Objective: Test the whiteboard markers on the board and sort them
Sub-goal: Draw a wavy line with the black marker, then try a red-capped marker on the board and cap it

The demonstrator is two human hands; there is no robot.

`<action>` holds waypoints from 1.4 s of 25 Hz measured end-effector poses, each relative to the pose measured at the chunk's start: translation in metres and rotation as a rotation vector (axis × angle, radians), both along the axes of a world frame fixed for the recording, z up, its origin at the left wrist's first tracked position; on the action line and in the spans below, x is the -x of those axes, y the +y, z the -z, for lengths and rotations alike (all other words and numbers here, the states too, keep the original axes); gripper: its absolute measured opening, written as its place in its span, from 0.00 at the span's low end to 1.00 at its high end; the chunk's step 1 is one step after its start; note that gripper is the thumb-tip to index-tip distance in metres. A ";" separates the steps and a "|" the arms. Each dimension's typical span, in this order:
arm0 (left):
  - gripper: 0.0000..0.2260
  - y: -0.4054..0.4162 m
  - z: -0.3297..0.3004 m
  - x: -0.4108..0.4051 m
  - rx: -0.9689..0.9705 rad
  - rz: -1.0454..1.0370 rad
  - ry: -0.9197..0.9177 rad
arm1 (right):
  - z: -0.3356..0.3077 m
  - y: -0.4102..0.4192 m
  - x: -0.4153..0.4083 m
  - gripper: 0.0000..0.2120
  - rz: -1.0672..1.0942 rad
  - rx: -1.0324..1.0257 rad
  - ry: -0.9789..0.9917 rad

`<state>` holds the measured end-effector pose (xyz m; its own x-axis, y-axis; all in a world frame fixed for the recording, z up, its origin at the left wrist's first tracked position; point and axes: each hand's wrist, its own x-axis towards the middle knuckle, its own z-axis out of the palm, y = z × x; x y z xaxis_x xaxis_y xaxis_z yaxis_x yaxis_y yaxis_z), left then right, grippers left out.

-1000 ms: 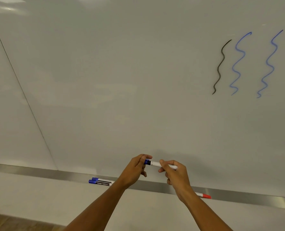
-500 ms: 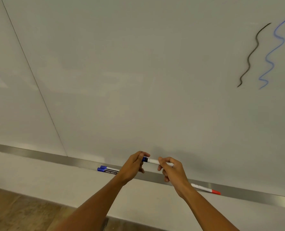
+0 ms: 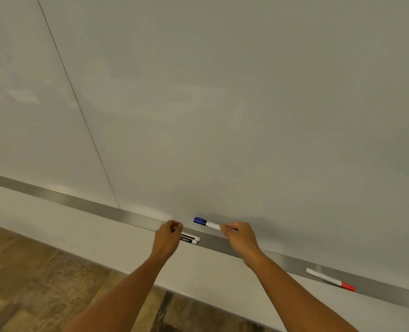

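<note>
Glossy whiteboard (image 3: 222, 104), brushed-metal tray (image 3: 294, 261), right hand (image 3: 240, 236) pinching blue-capped marker (image 3: 207, 223), left hand (image 3: 167, 239) curled, holding nothing.

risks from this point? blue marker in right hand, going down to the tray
1. The right hand pinches the blue marker only at its rear end, so it could tip or drop short of the tray.
2. The left hand covers part of the two markers already lying there, and could knock them off the narrow tray.
</note>
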<state>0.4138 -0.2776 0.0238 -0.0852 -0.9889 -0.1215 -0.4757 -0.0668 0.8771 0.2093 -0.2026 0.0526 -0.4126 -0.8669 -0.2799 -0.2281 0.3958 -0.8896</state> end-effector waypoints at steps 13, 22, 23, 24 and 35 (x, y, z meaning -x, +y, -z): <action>0.07 -0.019 0.072 -0.043 -0.196 0.071 -0.264 | 0.107 -0.106 -0.077 0.10 0.189 -0.178 0.001; 0.10 -0.022 0.092 -0.053 -0.188 0.098 -0.310 | 0.131 -0.117 -0.087 0.15 0.141 -0.090 0.017; 0.10 -0.022 0.091 -0.051 -0.186 0.101 -0.313 | 0.133 -0.114 -0.088 0.16 0.148 -0.061 0.026; 0.10 -0.023 0.090 -0.049 -0.184 0.102 -0.311 | 0.133 -0.110 -0.090 0.17 0.170 -0.038 0.051; 0.08 -0.022 0.073 0.019 -0.111 0.273 -0.273 | 0.101 -0.039 -0.027 0.16 0.351 0.046 0.118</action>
<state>0.3950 -0.2994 -0.0494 -0.2925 -0.9142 -0.2805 -0.7034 0.0070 0.7108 0.2366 -0.2416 -0.0487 -0.7141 -0.6774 -0.1766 -0.1877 0.4283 -0.8839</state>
